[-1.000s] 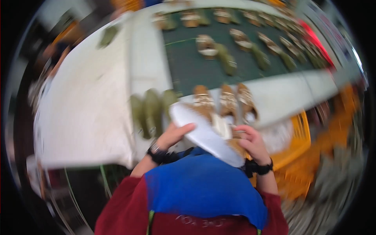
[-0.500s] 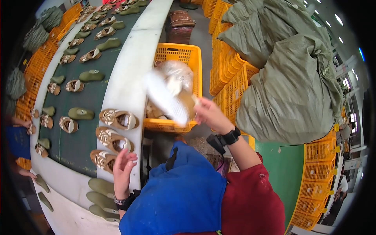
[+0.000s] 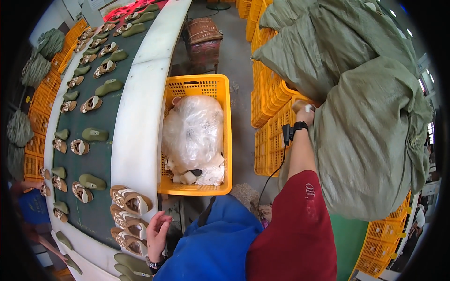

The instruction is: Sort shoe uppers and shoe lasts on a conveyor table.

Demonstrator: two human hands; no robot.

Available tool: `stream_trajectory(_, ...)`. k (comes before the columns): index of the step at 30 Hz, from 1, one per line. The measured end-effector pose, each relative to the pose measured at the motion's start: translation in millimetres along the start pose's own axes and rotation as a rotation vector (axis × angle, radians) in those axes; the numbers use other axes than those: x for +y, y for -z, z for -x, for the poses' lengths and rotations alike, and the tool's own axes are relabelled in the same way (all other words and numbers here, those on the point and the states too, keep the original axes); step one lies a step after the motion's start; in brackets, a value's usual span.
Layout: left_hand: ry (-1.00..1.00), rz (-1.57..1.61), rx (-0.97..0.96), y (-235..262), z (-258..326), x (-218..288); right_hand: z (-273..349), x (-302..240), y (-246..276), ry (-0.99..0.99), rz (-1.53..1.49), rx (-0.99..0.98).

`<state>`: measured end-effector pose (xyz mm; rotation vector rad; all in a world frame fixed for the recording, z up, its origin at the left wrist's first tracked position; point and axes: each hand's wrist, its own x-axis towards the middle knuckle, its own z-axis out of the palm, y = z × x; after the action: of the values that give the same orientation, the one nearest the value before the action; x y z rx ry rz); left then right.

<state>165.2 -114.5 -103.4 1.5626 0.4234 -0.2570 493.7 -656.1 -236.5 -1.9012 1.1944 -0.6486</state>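
Observation:
Three brown-and-white sneakers (image 3: 130, 200) stand in a row on the white ledge of the bench. Just right of the nearest one is my left hand (image 3: 158, 234), fingers apart and loosely bent, with nothing in it. My right arm is stretched far forward and right. At its end, my right hand (image 3: 307, 114) is closed on a sneaker (image 3: 300, 105) over the rim of a yellow crate stack (image 3: 276, 140); only a small brown and white part of it shows. Several olive-green shoe lasts (image 3: 133, 267) lie on the bench near my left wrist.
A dark green conveyor belt (image 3: 101, 206) carries several sneakers and lasts. A yellow crate (image 3: 226, 136) with clear plastic bags and scraps stands beside the bench. Grey-green sacks (image 3: 365, 140) bulge over the crates at right. Another person's arm (image 3: 51, 248) is at the far left.
My right hand has swung from above the yellow crate forward and right to the crate stack, carrying the sneaker. My left hand has dropped slightly nearer to me. The whole view has shifted.

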Motion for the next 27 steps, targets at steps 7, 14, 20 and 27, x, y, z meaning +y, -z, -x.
stream_trajectory(7, 0.011, -0.035, 0.025, -21, -25, 10, 45, -16, -43, 0.381, 0.046, -0.067)
stream_trajectory(14, -0.041, -0.086, 0.095, -10, -17, 6, 176, -51, -86, 0.504, -0.251, -0.828)
stream_trajectory(20, -0.161, -0.255, 0.305, 11, 28, -4, 301, -138, -43, 0.655, -0.394, -1.495)
stream_trajectory(27, -0.160, -0.664, 1.158, 69, 162, -71, 506, -186, 70, 1.311, -0.239, -2.074)
